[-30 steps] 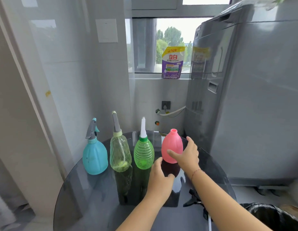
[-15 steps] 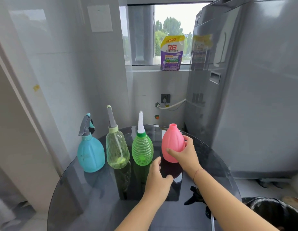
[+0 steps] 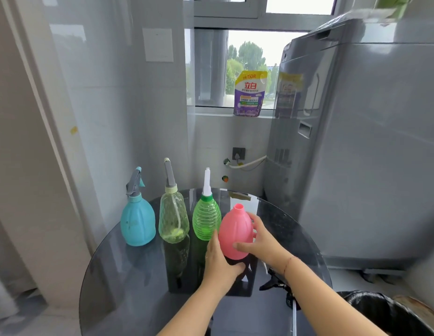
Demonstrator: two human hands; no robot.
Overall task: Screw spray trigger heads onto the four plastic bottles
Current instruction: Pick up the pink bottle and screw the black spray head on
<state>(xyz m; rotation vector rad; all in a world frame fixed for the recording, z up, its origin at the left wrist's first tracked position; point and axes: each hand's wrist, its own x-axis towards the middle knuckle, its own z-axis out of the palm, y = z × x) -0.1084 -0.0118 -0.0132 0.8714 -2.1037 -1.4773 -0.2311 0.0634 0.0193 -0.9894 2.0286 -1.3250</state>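
Note:
Several plastic bottles stand on a round dark glass table point(image 3: 138, 287). The blue bottle point(image 3: 137, 221), the clear yellowish bottle point(image 3: 173, 214) and the green bottle point(image 3: 206, 219) each carry a spray head. The pink bottle point(image 3: 236, 232) has an open neck with no head on it. My right hand point(image 3: 262, 241) grips the pink bottle's right side and holds it nearer to me than the row. My left hand point(image 3: 219, 260) cups its lower left side and base. A black spray trigger head point(image 3: 274, 282) lies on the table under my right forearm.
A grey washing machine point(image 3: 356, 141) stands close on the right. A tiled wall rises left of the table. A purple detergent pouch point(image 3: 250, 93) sits on the window sill. A black bin point(image 3: 386, 314) is at the lower right.
The pink bottle has come out of the row toward me. My left hand has closed in against its base. The camera tilted up.

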